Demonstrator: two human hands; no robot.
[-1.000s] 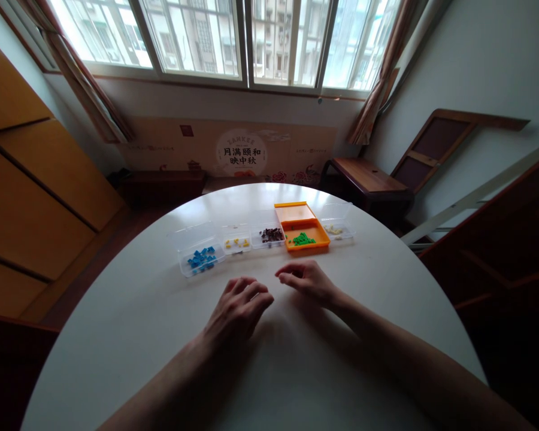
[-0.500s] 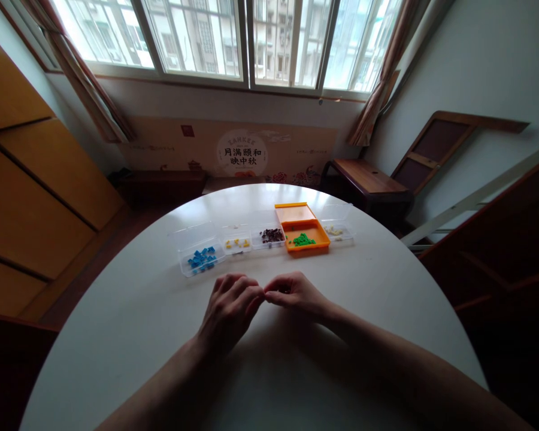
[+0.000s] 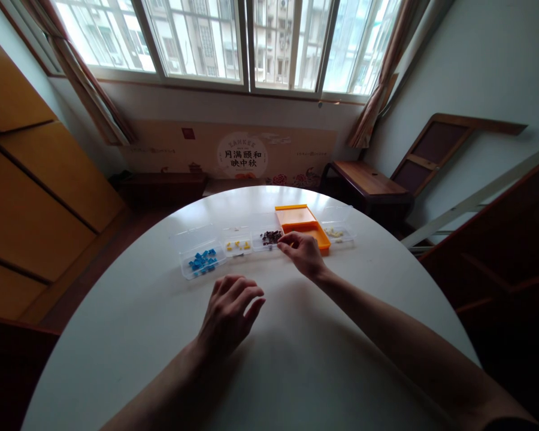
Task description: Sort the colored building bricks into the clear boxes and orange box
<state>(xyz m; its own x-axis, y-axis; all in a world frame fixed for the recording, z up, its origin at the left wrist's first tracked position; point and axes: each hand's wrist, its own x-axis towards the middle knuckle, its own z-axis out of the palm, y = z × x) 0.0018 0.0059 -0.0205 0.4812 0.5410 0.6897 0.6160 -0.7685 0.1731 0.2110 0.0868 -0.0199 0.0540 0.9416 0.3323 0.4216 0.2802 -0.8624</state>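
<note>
My left hand (image 3: 229,311) hovers over the near middle of the table, fingers curled and thumb tip close to the index fingertip. Anything it pinches is too small to make out. My right hand (image 3: 304,251) reaches forward, thumb and fingertips together at the right edge of a clear box of dark brown pieces (image 3: 270,237). What those fingertips hold, if anything, does not show. Behind that hand stands an orange open-lidded box (image 3: 324,242), its green pieces now hidden. Left of the brown pieces are small yellow pieces (image 3: 238,245) and blue pieces (image 3: 203,261) in clear boxes.
A clear box with pale cream pieces (image 3: 333,232) stands right of the orange box. All the boxes form a row across the round white table (image 3: 130,311). Beyond the table are a wooden chair (image 3: 371,177) and a window; cabinets (image 3: 31,203) stand at left.
My right hand has parted from my left and moved forward to the orange box, covering the green pieces. My left hand stays in place, its thumb and index fingertips slightly farther apart.
</note>
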